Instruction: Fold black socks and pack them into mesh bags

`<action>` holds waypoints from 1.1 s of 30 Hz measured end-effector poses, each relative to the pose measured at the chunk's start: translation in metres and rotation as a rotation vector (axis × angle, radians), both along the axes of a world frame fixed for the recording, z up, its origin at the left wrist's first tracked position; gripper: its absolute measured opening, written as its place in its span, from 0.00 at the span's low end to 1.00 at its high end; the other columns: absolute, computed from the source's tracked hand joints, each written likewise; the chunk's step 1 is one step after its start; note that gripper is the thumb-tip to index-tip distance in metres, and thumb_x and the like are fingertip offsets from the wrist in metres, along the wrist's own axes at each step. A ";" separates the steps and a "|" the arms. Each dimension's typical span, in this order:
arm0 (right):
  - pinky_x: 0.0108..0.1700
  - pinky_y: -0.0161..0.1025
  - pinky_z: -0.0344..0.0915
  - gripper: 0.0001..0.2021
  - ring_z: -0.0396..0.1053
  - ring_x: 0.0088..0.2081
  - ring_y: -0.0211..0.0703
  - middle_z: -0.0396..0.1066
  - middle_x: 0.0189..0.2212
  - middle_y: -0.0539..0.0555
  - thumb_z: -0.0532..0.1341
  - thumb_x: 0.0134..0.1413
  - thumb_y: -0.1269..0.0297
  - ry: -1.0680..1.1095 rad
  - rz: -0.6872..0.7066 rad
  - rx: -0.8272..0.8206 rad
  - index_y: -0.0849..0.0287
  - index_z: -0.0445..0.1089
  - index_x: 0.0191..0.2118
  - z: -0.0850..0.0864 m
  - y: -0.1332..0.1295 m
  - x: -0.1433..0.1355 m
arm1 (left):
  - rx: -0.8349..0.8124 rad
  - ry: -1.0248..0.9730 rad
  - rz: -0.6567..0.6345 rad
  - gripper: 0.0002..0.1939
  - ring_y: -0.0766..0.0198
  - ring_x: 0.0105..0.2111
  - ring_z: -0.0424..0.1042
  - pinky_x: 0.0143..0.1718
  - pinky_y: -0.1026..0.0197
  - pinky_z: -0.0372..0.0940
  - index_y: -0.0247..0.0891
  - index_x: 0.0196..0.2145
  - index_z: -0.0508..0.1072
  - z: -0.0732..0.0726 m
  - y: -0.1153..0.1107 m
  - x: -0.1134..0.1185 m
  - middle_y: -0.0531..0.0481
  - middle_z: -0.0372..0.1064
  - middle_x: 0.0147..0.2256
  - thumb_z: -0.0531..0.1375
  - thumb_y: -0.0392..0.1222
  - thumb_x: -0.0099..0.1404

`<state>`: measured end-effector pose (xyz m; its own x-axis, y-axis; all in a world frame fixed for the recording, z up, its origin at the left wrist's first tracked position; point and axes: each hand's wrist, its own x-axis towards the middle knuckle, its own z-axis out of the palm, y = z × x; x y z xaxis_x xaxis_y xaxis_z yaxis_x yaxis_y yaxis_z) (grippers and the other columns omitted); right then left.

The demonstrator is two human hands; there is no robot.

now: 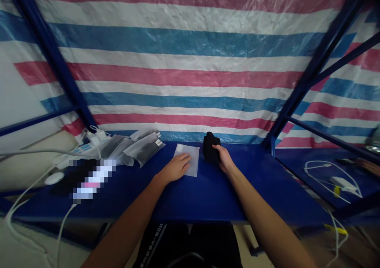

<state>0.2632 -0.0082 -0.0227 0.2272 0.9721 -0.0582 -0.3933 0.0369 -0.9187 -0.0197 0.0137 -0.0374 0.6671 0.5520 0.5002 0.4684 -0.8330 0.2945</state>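
Observation:
My left hand (pixel 175 167) lies flat, fingers stretched, on a pale translucent plastic bag (pixel 193 160), which rests on the blue table (pixel 196 200). To the right of that bag, my right hand (pixel 225 158) grips a folded black cloth item (pixel 209 148), thumb on top; its exact kind does not show. The cloth is close to the far edge of the table, apart from the bag. Left of my left hand, several frosted bags (pixel 145 149) with dark contents and small white labels lie in an overlapping pile.
At the left are a white power strip (pixel 63 160) with plugs and cables, a round white disc (pixel 54 178) and a pixelated, lit device (pixel 93 183). Blue metal posts (pixel 56 66) frame the table. Right, another table holds a white cable and charger (pixel 344 184); a person's hand (pixel 369 166) is there.

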 end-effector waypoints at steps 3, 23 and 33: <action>0.33 0.41 0.79 0.14 0.81 0.33 0.51 0.84 0.35 0.55 0.70 0.50 0.57 0.021 0.001 0.000 0.58 0.78 0.42 0.001 0.000 0.000 | -0.016 0.056 0.013 0.22 0.49 0.64 0.71 0.64 0.50 0.65 0.47 0.62 0.77 -0.005 -0.003 0.001 0.43 0.73 0.63 0.61 0.53 0.74; 0.35 0.37 0.68 0.19 0.75 0.33 0.47 0.81 0.35 0.52 0.68 0.51 0.54 -0.378 0.378 0.079 0.59 0.78 0.46 -0.004 0.010 -0.002 | -0.017 0.247 0.112 0.26 0.42 0.62 0.68 0.64 0.41 0.61 0.41 0.62 0.72 0.015 -0.015 0.034 0.37 0.71 0.60 0.53 0.59 0.77; 0.47 0.42 0.66 0.20 0.72 0.43 0.50 0.79 0.43 0.53 0.63 0.57 0.53 -0.719 0.444 0.268 0.59 0.76 0.50 -0.008 0.021 -0.007 | -0.028 0.289 0.051 0.27 0.45 0.71 0.60 0.75 0.38 0.47 0.38 0.68 0.66 -0.002 -0.008 0.032 0.36 0.64 0.69 0.55 0.50 0.77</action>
<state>0.2559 0.0129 -0.0303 -0.2806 0.9396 0.1960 0.2470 0.2680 -0.9312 0.0121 0.0060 -0.0396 0.7508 0.5997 0.2770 0.5775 -0.7994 0.1653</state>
